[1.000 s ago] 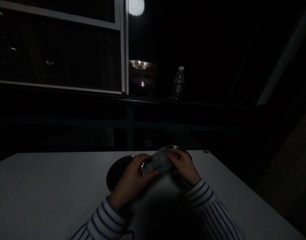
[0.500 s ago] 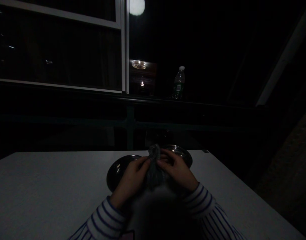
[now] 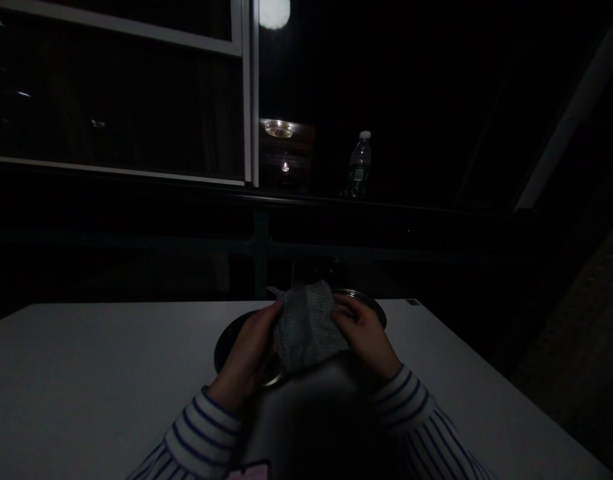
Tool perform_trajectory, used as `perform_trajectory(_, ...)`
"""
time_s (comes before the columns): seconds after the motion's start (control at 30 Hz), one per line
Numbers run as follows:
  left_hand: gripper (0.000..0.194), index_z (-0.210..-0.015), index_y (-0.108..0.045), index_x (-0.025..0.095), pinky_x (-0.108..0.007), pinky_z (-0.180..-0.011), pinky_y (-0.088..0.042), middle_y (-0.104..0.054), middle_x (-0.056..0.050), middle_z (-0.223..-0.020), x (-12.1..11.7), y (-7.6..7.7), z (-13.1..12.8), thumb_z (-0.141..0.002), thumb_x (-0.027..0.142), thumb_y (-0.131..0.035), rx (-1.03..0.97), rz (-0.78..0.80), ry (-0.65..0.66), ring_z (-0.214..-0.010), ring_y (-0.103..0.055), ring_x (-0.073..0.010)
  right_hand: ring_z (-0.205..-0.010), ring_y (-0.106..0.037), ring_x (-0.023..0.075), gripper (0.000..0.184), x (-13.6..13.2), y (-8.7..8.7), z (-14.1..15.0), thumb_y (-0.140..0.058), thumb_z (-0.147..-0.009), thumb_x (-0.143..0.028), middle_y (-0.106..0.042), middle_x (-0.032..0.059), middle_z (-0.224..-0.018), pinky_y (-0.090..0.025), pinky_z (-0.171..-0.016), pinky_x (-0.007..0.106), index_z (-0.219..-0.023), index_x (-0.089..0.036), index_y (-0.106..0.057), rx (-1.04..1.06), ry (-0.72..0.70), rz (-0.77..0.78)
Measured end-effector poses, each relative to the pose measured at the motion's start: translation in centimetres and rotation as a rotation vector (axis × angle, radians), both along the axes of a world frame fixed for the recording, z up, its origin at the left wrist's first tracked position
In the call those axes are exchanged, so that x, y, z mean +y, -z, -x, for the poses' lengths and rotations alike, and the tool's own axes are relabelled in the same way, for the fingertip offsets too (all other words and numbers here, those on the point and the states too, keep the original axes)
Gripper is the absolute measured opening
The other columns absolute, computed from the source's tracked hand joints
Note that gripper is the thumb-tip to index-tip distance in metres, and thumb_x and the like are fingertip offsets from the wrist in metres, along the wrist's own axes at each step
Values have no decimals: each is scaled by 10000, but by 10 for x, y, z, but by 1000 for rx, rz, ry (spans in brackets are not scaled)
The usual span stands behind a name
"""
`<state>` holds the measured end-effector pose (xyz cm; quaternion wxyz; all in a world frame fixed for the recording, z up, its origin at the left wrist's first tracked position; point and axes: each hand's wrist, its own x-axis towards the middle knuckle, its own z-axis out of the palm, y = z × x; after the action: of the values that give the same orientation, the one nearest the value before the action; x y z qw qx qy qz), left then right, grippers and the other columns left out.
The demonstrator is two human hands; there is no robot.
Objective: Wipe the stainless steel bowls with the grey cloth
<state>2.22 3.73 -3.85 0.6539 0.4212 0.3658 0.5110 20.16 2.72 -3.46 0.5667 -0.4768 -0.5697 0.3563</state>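
Left hand [image 3: 250,350] and right hand [image 3: 370,340] grip a grey woven cloth [image 3: 311,327] above the white table [image 3: 111,380], some fingers [image 3: 350,308] hidden. At its nine and three o'clock, round metal bowls [image 3: 229,341] show only partly.

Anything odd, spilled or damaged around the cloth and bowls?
Nothing stands out: the left hand and right hand hold the gray cloth; left bowl and right bowl rest on the table. Dim light could hide small flaws.
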Motion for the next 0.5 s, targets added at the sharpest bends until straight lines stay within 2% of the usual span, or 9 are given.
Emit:
perform_trajectory(0.07,324,-963,-633,147,-276,-669,-465,-678,-70,-826,-2,-2,-1,-735,374,-596,-34,4,60,-693,-616,-165,-855,-641,202,390,3,3,-2,-551,-691,-347,-673,88,-917,-499,-773,334,-1020,-138,-561,-10,4,-4)
perform_trajectory(0.17,279,-956,-635,148,-265,-612,-472,-682,-62,-782,-3,-4,-4,-730,312,-611,-18,26,39,-613,-609,-147,-907,-622,220,374,5,6,-6,-538,-716,-333,-658,99,-967,-478,-818,379,-1037,-144,-566,-60,55,-30)
perform_trajectory(0.3,260,-930,-631,151,-236,-562,-457,-665,-34,-715,-5,-5,-5,-737,323,-606,-2,40,-7,-529,-570,-109,-1107,-500,229,344,-2,3,-4,-569,-733,-273,-585,79,-1139,-323,-1000,424,-1068,-195,-584,-224,181,-166)
perform_trajectory(0.4,269,-874,-628,133,-228,-550,-442,-647,-37,-690,-8,-6,-6,-731,361,-607,0,33,-22,-558,-572,-117,-1080,-518,220,342,-13,0,6,-581,-760,-293,-590,70,-1136,-358,-976,408,-1092,-213,-585,-458,69,-273)
perform_trajectory(0.5,301,-737,-608,144,-204,-487,-391,-598,0,-594,-12,-9,-7,-722,445,-597,44,12,-53,-478,-499,-86,-1100,-510,225,452,-22,0,18,-623,-736,-336,-569,81,-1181,-385,-961,394,-1159,-198,-549,-567,-91,-252)
